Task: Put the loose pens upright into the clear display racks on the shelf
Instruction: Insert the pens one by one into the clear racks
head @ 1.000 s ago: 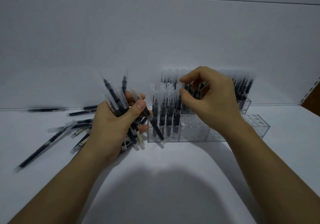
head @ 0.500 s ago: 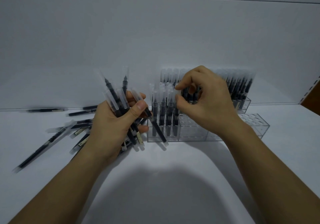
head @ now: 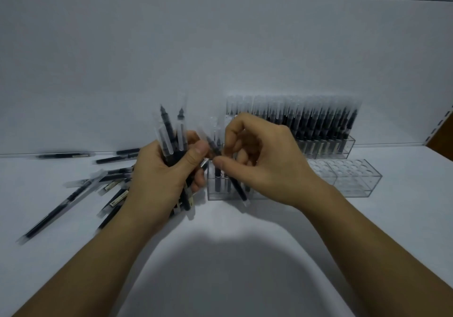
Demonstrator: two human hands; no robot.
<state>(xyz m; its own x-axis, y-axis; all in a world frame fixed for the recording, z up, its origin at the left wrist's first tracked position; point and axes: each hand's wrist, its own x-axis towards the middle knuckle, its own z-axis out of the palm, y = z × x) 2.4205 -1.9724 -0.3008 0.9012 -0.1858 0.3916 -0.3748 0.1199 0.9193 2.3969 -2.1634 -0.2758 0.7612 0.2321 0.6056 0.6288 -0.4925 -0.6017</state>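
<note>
— Clear plastic is seen in two places, is it not?
— It is. A front rack (head: pixel 355 182) is set on the white shelf (head: pixel 245 255), and a back rack (head: pixel 343 148) is stood just behind it, against the wall (head: pixel 220 47).
— How are they filled?
— The back rack is packed with upright pens (head: pixel 318 125) across its width. In the front rack only a few standing pens (head: pixel 217 182) are seen, at its left end. The holes at its right end are left open.
— What is held?
— A bundle of pens (head: pixel 171 140) is gripped by the left hand (head: pixel 157 177). The fingers are curled round it, the thumb is laid across the front, and the capped ends are fanned upward.
— And by the right hand?
— A single pen (head: pixel 239 189) is pinched between the thumb and forefinger of the right hand (head: pixel 264 167), with the other fingers curled in loosely. The pen is slanted: its upper end is beside the bundle, and its lower end is down to the right, in front of the front rack's left end.
— Is it touched by the left thumb as well?
— That cannot be told, as the spot is blurred.
— Where are the others found?
— Loose pens (head: pixel 73 194) are scattered flat on the shelf to the left, partly hidden behind the left hand. A few more are laid near the wall.
</note>
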